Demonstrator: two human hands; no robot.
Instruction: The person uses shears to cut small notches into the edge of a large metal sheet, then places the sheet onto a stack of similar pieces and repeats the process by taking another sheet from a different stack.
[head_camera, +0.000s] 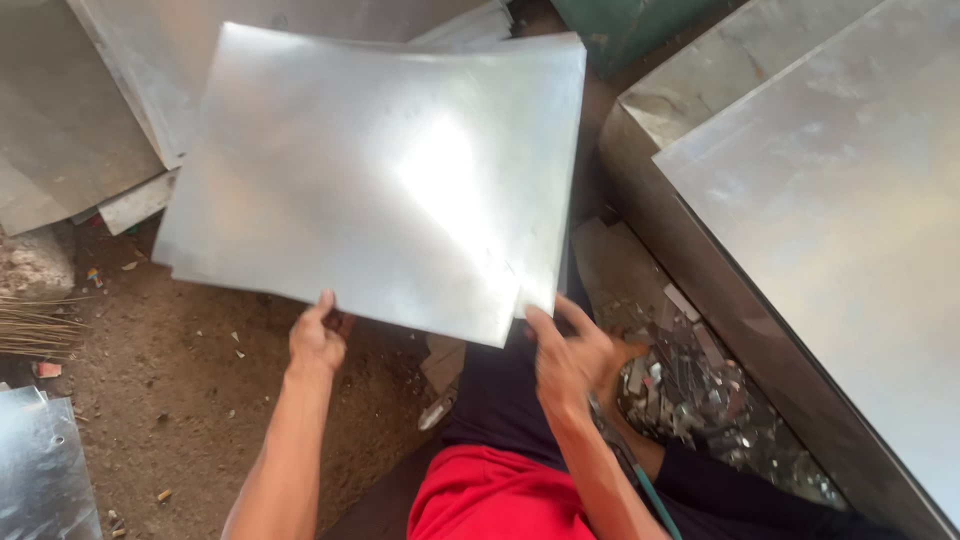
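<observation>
Head view, metal sheet (380, 170) hides fingers (322, 303)

A brown dirt floor (190, 400) lies strewn with small debris. Stacked metal sheets (90, 110) rest at upper left, a grey metal desk (830, 200) stands right, shiny offcuts (690, 390) heaped beside it in bright daylight.

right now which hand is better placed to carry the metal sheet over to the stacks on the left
Probably the left hand: it pinches the metal sheet's near edge on the side toward the stacked sheets. The right hand grips the opposite corner.
</observation>
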